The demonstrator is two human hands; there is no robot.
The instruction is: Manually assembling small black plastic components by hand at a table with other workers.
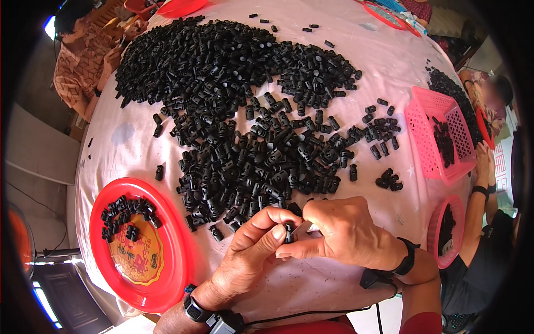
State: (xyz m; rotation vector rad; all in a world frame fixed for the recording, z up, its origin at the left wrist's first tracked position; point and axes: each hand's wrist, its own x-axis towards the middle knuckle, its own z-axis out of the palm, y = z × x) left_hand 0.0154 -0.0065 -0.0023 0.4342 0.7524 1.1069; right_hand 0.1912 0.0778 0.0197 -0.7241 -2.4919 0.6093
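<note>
Near the table's front edge, my left hand [245,261] pinches a small black cord lock [288,229] between thumb and forefinger. My right hand [350,234] is closed right beside it, gripping a thin pale flat tool [303,227] that looks like a small blade. Its tip meets the cord lock, or comes very close; most of the tool is hidden by the fingers. Just beyond both hands spreads a big heap of loose black cord locks [250,150]. Left of my left forearm stands a red plate [181,273] with several cord locks on its far side.
A pink rectangular basket [414,131] and a round pink basket [457,245], both holding black pieces, stand at the right. Co-workers sit at the far left [83,72] and right [478,245]. A black cable [311,317] runs below my wrists.
</note>
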